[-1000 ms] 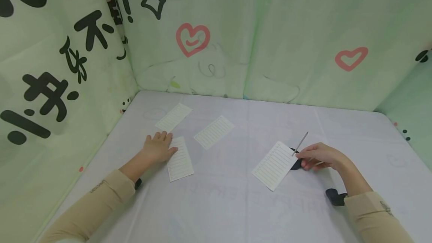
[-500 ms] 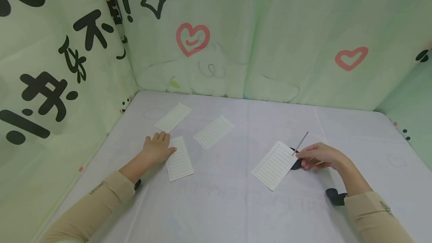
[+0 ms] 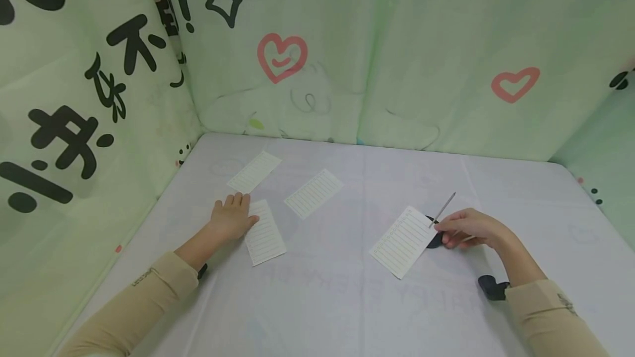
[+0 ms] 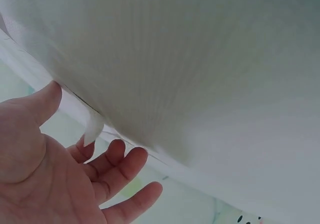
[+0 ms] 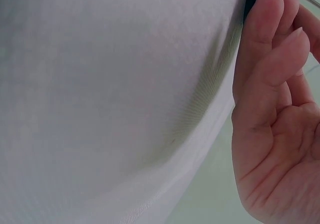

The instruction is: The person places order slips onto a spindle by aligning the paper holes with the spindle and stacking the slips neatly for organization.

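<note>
My left hand (image 3: 230, 219) lies over the upper left side of a white lined card (image 3: 265, 236), thumb on the card and fingers reaching past it. In the left wrist view a card corner (image 4: 94, 126) curls up against a fingertip, with the thumb well apart. On the right, my right hand (image 3: 471, 229) holds a bill spike, its thin metal pin (image 3: 445, 206) slanting up from a black base (image 3: 435, 241). The pin rises at the right corner of another lined card (image 3: 403, 242), which covers part of the base. Thumb and forefinger meet at that corner; other fingers touch the base.
Two more lined cards, a far one (image 3: 254, 172) and a middle one (image 3: 313, 193), lie flat on the white-covered table (image 3: 322, 307). Green printed curtains (image 3: 421, 43) enclose the back and sides. A black wrist camera (image 3: 493, 288) hangs under the right cuff.
The near end of the card under my left hand has swung slightly to the right. The pin's tip has shifted a little to the right; both hands have stayed nearly in place.
</note>
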`<state>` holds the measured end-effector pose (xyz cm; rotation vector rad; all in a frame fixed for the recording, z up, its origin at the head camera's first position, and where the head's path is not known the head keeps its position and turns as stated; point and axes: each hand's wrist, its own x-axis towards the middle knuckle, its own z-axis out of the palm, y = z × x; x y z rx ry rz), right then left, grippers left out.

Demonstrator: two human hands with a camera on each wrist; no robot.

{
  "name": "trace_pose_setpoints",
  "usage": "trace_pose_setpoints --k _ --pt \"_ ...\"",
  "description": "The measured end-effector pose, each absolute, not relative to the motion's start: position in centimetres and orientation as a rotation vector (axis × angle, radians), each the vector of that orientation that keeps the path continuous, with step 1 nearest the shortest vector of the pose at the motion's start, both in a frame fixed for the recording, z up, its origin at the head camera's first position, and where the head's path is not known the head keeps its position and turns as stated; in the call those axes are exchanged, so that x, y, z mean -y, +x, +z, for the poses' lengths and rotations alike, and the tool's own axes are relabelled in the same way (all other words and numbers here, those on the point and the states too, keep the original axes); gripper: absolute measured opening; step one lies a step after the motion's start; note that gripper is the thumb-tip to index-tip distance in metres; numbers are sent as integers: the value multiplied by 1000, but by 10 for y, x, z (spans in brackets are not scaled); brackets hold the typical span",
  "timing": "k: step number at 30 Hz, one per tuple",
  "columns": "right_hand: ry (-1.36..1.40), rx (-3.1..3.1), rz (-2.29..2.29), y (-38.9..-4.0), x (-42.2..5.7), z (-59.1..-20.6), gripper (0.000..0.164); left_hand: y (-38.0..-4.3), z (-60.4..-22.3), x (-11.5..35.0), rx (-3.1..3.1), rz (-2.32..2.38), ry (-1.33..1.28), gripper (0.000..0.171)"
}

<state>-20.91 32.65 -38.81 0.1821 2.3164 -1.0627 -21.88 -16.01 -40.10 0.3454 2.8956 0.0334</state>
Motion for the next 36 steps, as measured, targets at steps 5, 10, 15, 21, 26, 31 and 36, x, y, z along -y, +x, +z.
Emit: trace_pose_setpoints --k 5,10,15,21,26,31,36 --pt "178 -2316 -1068 -209 -327 -388 29 -218 -400 157 -2919 35 343 43" --pt "178 -2313 -1064 -208 -326 -387 28 -219 -401 155 -2942 10 361 27" --pt "180 -2319 -1051 -207 -324 -385 27 -220 -400 155 -2969 4 384 33" --pt "182 -2318 -1053 -207 -324 -384 27 -227 -393 154 -3000 258 402 25" --pt "180 -2314 -1059 -207 -324 -383 28 -236 -384 155 -2851 835 375 13" --pt "189 -2317 -1057 -207 -324 -384 28 -245 -378 150 -2570 1263 274 23" --pt "197 -2313 -1056 -207 -324 -385 28 -250 -372 135 -2293 1533 101 30"
